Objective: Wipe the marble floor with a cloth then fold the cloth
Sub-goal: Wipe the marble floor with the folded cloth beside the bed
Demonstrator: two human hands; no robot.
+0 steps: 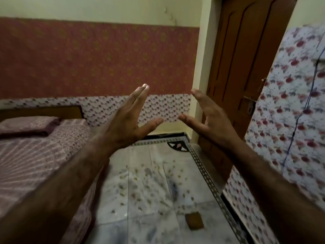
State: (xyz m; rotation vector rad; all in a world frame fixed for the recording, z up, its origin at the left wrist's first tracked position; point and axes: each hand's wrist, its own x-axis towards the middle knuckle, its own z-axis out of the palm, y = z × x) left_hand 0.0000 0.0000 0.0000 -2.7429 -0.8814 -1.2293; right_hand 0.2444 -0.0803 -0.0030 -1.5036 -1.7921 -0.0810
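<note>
Floor: pale grey-white marble floor (184, 176), dark patterned border strip along its right edge.
On it: small folded brown cloth (194, 221), flat, near that border.

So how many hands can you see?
2. The left hand is raised above the bed's edge, the right hand is raised before the door. Both are open and empty.

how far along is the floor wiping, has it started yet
Nothing looks done yet. Both hands, left hand and right hand, are raised open and empty. A small brown folded cloth lies untouched on the marble floor. Picking it up, wiping and folding all remain.
</note>
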